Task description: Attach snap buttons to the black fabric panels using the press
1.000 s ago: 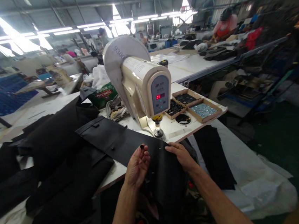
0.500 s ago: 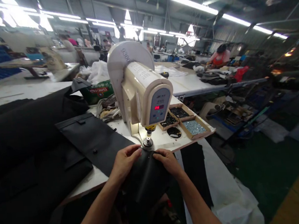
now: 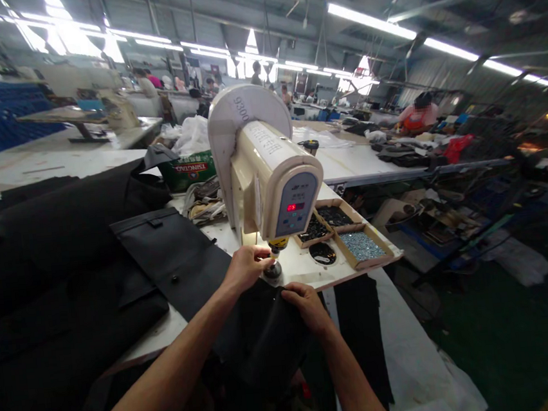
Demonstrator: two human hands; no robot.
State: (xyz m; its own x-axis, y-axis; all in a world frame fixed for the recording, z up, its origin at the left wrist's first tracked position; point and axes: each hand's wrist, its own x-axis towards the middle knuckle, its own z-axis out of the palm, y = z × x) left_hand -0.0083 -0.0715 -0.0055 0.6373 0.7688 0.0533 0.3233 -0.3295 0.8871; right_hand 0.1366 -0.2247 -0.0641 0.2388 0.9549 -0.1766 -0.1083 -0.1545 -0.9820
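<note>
Where the cream press machine (image 3: 271,180) overhangs the near edge of the table (image 3: 309,268), my left hand (image 3: 247,267) reaches to the small round anvil (image 3: 273,271) beneath its head, fingers curled; I cannot tell whether they pinch anything. My right hand (image 3: 307,302), nearer me, grips the black fabric piece (image 3: 268,342), which drapes from the anvil off the table, seemingly to hold it flat there. Trays of studs (image 3: 355,246) sit just right of the machine; black panels (image 3: 66,264) lie stacked left.
</note>
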